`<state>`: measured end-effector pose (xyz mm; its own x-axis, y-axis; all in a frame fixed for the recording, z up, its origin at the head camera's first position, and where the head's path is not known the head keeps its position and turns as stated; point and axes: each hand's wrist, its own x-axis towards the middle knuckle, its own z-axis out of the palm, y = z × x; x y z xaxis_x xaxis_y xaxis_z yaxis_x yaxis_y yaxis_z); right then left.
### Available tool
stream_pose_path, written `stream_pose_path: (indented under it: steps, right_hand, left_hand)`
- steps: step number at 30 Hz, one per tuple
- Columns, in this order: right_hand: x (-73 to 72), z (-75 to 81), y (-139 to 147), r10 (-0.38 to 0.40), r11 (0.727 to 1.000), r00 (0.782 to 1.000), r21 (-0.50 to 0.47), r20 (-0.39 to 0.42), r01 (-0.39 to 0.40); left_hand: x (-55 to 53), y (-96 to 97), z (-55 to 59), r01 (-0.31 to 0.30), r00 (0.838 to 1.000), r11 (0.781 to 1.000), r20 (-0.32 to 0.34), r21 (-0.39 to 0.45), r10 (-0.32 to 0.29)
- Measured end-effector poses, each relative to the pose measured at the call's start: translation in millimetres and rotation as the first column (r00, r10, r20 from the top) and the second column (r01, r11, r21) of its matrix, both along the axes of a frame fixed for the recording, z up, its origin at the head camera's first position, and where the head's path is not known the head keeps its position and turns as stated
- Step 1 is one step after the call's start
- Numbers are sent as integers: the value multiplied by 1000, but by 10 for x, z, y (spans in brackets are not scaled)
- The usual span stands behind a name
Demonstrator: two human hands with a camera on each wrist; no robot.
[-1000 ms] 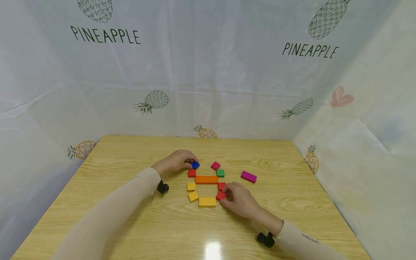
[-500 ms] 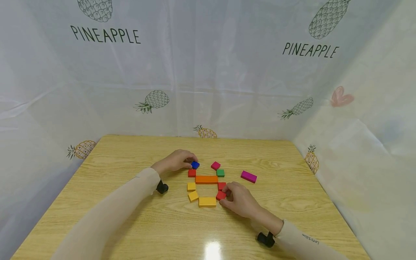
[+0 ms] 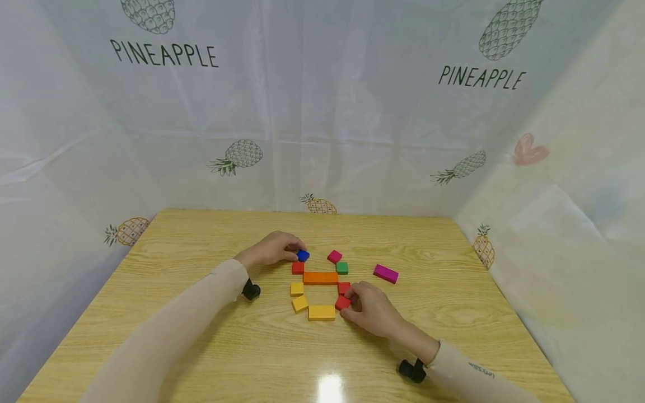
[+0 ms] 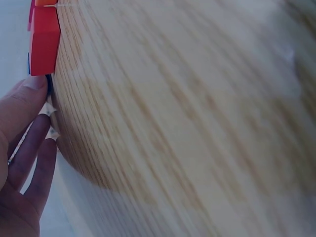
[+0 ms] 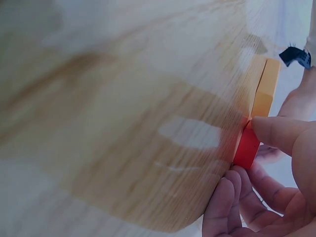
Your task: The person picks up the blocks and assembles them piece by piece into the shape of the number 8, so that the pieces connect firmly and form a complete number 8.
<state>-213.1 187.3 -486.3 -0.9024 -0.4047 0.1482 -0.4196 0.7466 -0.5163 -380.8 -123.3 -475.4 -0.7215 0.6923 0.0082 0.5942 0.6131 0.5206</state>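
Observation:
My left hand [image 3: 274, 248] pinches a blue block [image 3: 303, 256] at the upper left of a layout of flat blocks. Just below the blue block lies a red block [image 3: 298, 268], which stands large in the left wrist view beside my thumb. At the lower right of the layout my right hand [image 3: 374, 309] holds another red block [image 3: 342, 303] between thumb and fingers. That block [image 5: 247, 147] touches or nearly touches the long yellow block [image 5: 266, 89] in the right wrist view. A further red block [image 3: 344, 288] lies right above it, partly behind the fingertips.
A long orange block [image 3: 320, 278] crosses the layout's middle. Small yellow blocks [image 3: 297, 289] line its lower left. A green block [image 3: 342, 268] and a pink-red block [image 3: 335, 256] sit upper right. A magenta block [image 3: 386, 273] lies apart on the wooden table [image 3: 242, 347], before a pineapple-print curtain [image 3: 322, 112].

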Motion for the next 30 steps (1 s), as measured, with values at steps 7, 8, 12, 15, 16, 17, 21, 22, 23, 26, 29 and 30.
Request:
stream_pose_path:
  steps: [7,8,12,15,16,17,21,22,23,26,29,30]
  right_hand:
    - [-9,-13,9,11,1000,1000,-2,-6,-11]
    - [-10,-13,9,12,1000,1000,-2,-7,-12]
    - [-11,-13,5,14,1000,1000,-4,-6,-14]
    - [-13,-16,1,17,1000,1000,-5,-6,-17]
    - [-14,-17,1,17,1000,1000,-6,-6,-17]
    - [-15,-19,2,17,1000,1000,-7,-6,-17]
    - [-18,-26,-3,18,1000,1000,-8,-7,-18]
    - [-19,-27,-4,20,1000,1000,-9,-7,-20]
    - [-21,-28,-7,22,1000,1000,-9,-8,-22]
    - [-24,-32,-10,20,1000,1000,-6,-4,-20]
    - [-23,-33,-1,8,1000,1000,-1,6,-8]
    - [-22,-35,2,3,1000,1000,1,10,-3]
  left_hand:
    - [-15,3,-13,-11,1000,1000,12,17,11]
    - [-13,3,-13,-11,1000,1000,12,18,11]
    - [-4,3,-9,-7,1000,1000,7,16,7]
    - [1,0,-7,-4,1000,1000,6,14,4]
    - [0,-1,-7,-3,1000,1000,7,13,3]
    - [-1,-2,-10,-2,1000,1000,6,12,2]
    - [-16,-16,-26,5,1000,1000,0,5,-5]
    - [-20,-21,-30,4,1000,1000,-3,0,-4]
    - [-26,-24,-34,4,1000,1000,-8,-7,-4]
    - [-35,-28,-39,6,1000,1000,-19,-16,-6]
    - [-35,-19,-39,12,1000,1000,-22,-14,-13]
    - [-31,-14,-37,13,1000,1000,-20,-11,-13]
